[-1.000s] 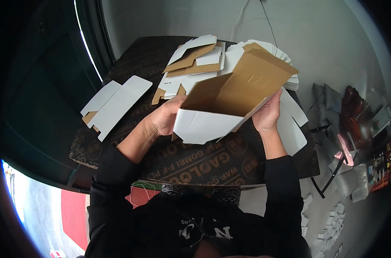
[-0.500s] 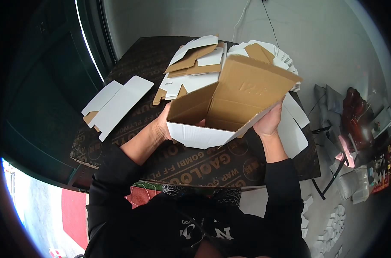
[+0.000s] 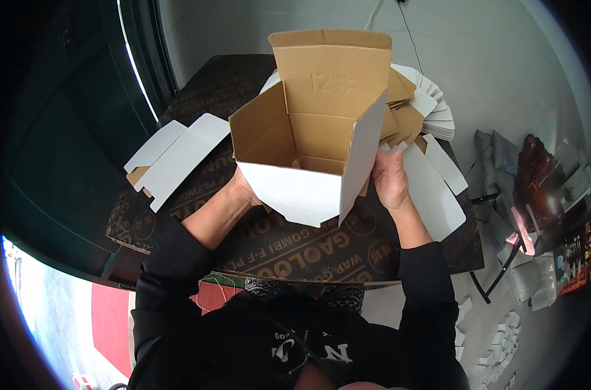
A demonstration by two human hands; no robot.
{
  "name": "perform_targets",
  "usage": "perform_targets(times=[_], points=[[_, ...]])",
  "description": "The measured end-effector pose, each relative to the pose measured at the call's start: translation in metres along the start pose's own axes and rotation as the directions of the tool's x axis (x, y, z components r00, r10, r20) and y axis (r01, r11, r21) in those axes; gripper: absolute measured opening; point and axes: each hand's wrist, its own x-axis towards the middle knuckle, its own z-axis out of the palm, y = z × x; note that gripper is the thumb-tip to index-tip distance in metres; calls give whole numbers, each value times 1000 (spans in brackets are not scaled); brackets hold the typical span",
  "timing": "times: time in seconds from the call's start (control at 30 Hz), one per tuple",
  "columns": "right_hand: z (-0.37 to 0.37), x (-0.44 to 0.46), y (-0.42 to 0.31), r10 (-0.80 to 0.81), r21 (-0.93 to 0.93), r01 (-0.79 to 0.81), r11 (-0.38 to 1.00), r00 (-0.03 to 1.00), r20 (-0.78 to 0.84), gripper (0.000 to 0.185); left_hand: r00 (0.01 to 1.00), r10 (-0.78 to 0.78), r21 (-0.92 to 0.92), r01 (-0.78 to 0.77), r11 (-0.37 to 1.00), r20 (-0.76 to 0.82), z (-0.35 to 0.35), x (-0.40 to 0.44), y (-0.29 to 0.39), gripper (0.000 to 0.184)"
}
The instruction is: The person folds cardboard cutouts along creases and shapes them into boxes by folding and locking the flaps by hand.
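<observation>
A carton (image 3: 295, 185), white outside and brown inside, is held above the dark table, opened into a box shape with its lid flap raised at the back. My left hand (image 3: 244, 186) grips its lower left side, the fingers partly hidden beneath and behind it. At the right side panel is my right hand (image 3: 391, 179), its thumb showing and other fingers partly hidden by the carton. Through the opening, a bit of a finger shows near the carton's bottom. "12" and unclear characters are pressed into the lid's brown inner face.
On the dark printed table (image 3: 269, 247), a flat white carton (image 3: 178, 156) lies left and another (image 3: 432, 188) right. A fanned white stack (image 3: 438, 117) and brown pieces (image 3: 402, 120) are behind. Cushions and a dark frame stand right of the table.
The carton has turned more upright and opened wider, its lid swinging from the right to the back. My right hand has shifted slightly left along its side.
</observation>
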Motion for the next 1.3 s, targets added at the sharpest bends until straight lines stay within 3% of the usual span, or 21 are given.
perform_targets(times=[0.1, 0.27, 0.43, 0.6, 0.73, 0.77, 0.9, 1.07, 1.1, 1.17, 1.23, 1.3], points=[[3, -2, -3, 37, -84, -36, 996, 999, 11, 94, 998, 23, -87, -18, 996, 61, -4, 3, -1, 46], [20, 0, -21, -5, -154, 17, 988, 997, 81, 90, 976, 213, 181, -218, 959, 49, -20, 5, -16, 34], [21, -3, -9, 94, -40, -93, 995, 995, 26, 80, 972, 229, 189, -234, 954, 45, -12, -1, -28, 46], [4, -2, 10, 160, 156, -142, 977, 981, -108, 83, 970, 228, 321, -189, 928, -88, -1, -2, -35, 33], [-19, -7, 6, 190, 285, -283, 916, 930, 315, 82, 953, 233, 413, -136, 901, -194, 5, -2, -40, 23], [-18, -7, 4, 191, 284, -285, 916, 929, 316, 82, 953, 234, 411, -137, 901, -195, 6, -2, -41, 23], [2, -6, -17, 336, -13, -336, 942, 939, 72, 81, 968, 175, 619, -28, 785, -177, 8, 1, -39, 21], [23, -6, -39, 374, -342, -457, 821, 883, -282, 81, 966, 208, 708, -39, 705, -153, 16, -7, -36, 27], [18, -6, -35, 376, -341, -459, 820, 882, -285, 81, 967, 204, 708, -37, 705, -153, 20, -7, -35, 27], [-6, -3, -15, 199, -78, -214, 974, 966, -165, 81, 947, 256, 752, -24, 659, -194, 35, -6, -35, 32], [-22, 0, -1, -23, 216, 45, 975, 994, -103, 84, 922, 312, 794, -8, 608, -230, 44, -5, -36, 38], [-11, 3, -16, -102, 173, 125, 977, 985, -137, 88, 925, 333, 837, -33, 547, -181, 42, -4, -37, 40]])
